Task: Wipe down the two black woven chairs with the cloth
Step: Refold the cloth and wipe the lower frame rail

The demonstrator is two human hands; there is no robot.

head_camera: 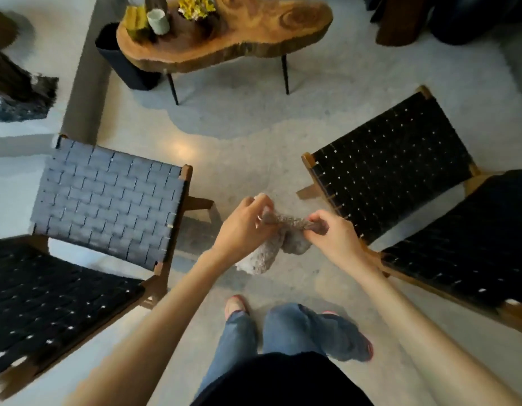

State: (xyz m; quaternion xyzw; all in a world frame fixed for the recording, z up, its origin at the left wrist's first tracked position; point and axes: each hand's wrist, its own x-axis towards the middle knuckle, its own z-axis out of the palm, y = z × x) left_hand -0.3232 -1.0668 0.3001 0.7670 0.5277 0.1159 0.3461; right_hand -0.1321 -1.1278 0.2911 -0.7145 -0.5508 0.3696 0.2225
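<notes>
Both hands, left hand (244, 222) and right hand (331, 234), pinch the bunched cloth (286, 238) mid-frame; held so loosely bunched, it could slip to the floor (253, 142).

Clear floor (248, 148) corridor centre frame, btwn the two chairs; hand passage unobstructed there. Chair at frame left (107, 200) blocks lower-left approach; chair at frame right (394, 168) blocks right side. Slab table (253, 36) w/ vases (157, 22) closes upper centre; black bin (116, 60) at its left end, upper left.
</notes>
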